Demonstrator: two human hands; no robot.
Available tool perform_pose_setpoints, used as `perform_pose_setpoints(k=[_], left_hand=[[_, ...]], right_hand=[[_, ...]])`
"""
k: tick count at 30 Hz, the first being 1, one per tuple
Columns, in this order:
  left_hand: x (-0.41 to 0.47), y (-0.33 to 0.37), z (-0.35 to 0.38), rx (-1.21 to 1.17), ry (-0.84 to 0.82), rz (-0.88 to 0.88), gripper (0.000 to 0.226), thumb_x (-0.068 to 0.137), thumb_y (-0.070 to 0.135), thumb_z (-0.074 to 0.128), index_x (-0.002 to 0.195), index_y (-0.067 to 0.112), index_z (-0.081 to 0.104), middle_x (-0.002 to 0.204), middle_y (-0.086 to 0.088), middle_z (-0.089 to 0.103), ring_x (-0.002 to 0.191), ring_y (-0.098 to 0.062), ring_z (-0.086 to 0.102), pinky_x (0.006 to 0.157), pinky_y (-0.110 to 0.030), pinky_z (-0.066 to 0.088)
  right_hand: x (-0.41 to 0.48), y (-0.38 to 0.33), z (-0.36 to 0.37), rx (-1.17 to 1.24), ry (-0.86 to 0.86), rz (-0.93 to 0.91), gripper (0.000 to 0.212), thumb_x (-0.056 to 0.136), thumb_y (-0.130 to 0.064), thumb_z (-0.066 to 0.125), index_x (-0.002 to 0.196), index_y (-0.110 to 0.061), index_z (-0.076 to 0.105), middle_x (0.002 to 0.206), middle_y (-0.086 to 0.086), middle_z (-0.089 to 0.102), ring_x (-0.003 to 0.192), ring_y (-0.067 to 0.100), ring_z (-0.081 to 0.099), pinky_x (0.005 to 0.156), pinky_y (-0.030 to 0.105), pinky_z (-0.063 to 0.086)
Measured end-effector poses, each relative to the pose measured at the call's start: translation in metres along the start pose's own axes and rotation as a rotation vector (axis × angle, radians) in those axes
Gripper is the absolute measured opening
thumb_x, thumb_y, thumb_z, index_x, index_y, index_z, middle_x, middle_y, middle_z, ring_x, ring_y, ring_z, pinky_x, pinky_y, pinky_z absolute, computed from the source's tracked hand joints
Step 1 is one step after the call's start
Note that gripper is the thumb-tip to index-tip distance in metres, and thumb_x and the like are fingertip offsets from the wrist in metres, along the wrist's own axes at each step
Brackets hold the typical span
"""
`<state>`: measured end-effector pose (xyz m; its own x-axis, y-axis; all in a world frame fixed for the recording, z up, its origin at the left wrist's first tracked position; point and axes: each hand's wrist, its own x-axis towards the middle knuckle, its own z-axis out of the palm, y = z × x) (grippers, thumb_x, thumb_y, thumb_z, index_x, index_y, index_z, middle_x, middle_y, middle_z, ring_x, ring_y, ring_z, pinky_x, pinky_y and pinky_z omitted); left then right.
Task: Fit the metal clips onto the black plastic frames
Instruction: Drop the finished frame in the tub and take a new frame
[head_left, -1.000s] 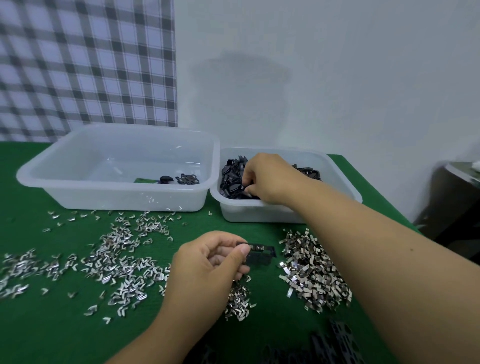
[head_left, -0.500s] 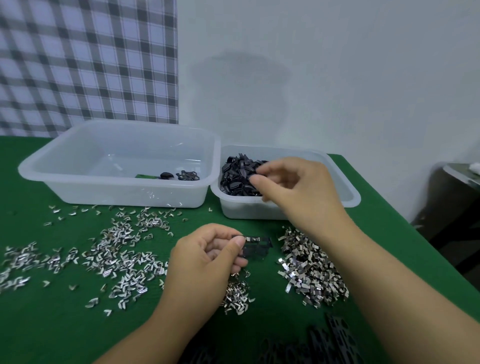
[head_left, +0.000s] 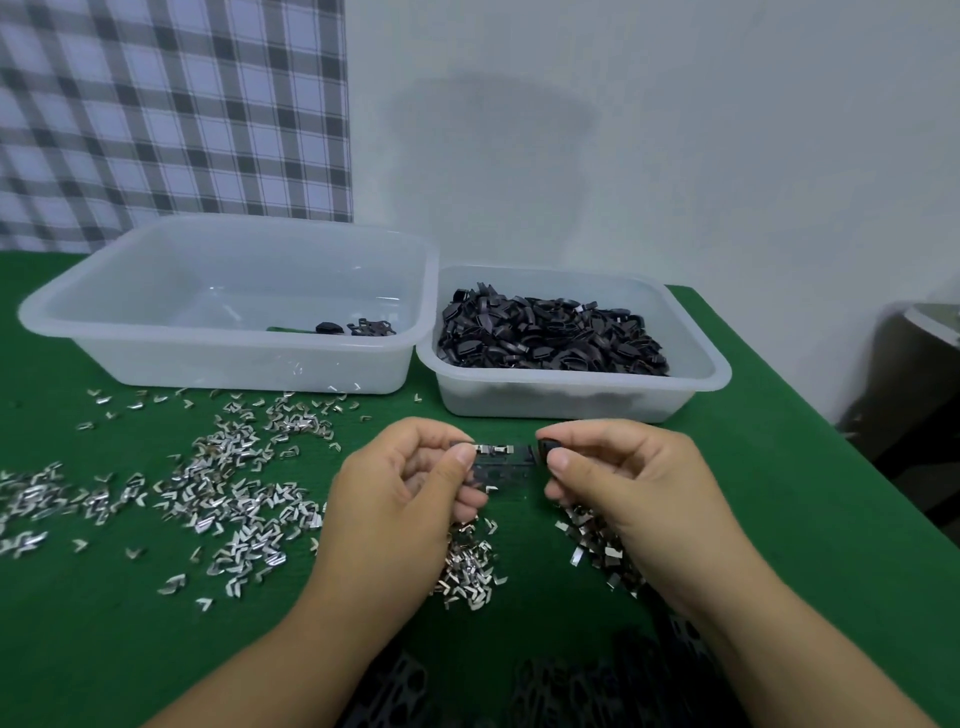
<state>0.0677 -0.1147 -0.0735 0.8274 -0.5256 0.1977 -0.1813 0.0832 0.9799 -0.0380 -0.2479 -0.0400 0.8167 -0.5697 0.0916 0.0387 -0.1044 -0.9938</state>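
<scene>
So the black plastic frame (head_left: 501, 464) is held up off the surface, just on the near side of the small tub (head_left: 561, 404), and there are a couple of metal clips (head_left: 497, 449) sitting along its top edge. The left hand (head_left: 400, 499) has thumb and fingers (head_left: 464, 457) pinching the frame's left end. I'd guess that's to hold it level and leave the other end free to work on. The right hand (head_left: 623, 483) is pinching a small black piece (head_left: 548, 446) between thumb and forefinger, right at the frame's right end. I can't tell if it's touching the frame or what exactly it is, but my guess is it's about to get pushed on. The small tub is heaped with dark parts (head_left: 550, 338), so the supply is an easy reach past the hands. Butted up against the left of that tub is a bigger tub (head_left: 228, 371) with only a few dark bits (head_left: 358, 328) in the corner nearest the small one, probably the drop-off for finished ones. Loose clips (head_left: 234, 493) are scattered over the green surface (head_left: 104, 649) in front and to the left of the small tub. There are more little heaps right under both hands, handy for grabbing without looking. Farthest from the tub, down by the person, are some black perforated strips (head_left: 405, 686), too blurry to say more.
</scene>
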Motion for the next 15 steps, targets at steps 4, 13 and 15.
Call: perform_pose_setpoints(k=[4,13,15], left_hand=[[-0.0002,0.0013,0.0008,-0.012,-0.004,0.002,0.018,0.088,0.006,0.061,0.078,0.020,0.066,0.064,-0.002,0.069,0.055,-0.010,0.067,0.053,-0.016,0.051],[-0.0012,0.0038,0.0015,-0.008,-0.041,0.026,0.021,0.088,0.003,0.059,0.079,0.020,0.067,0.064,-0.002,0.070,0.056,-0.010,0.067,0.054,-0.017,0.052],[-0.0010,0.0041,0.0016,-0.009,-0.052,0.035,0.022,0.089,0.003,0.058,0.080,0.020,0.067,0.065,-0.003,0.069,0.056,-0.010,0.067,0.055,-0.017,0.052]], right_hand=[[0.0001,0.0009,-0.0007,0.001,-0.019,0.012,0.015,0.076,-0.001,0.069,0.081,-0.015,0.075,0.065,0.007,0.071,0.056,0.011,0.063,0.056,0.015,0.049],[0.0004,0.0004,0.0007,-0.031,-0.012,0.030,0.015,0.076,0.003,0.068,0.080,-0.011,0.072,0.064,0.001,0.069,0.054,0.007,0.060,0.055,0.015,0.048],[0.0005,-0.0006,0.0013,-0.049,-0.012,0.030,0.016,0.076,0.001,0.068,0.081,-0.013,0.073,0.065,-0.002,0.070,0.055,0.004,0.059,0.056,0.014,0.047]])
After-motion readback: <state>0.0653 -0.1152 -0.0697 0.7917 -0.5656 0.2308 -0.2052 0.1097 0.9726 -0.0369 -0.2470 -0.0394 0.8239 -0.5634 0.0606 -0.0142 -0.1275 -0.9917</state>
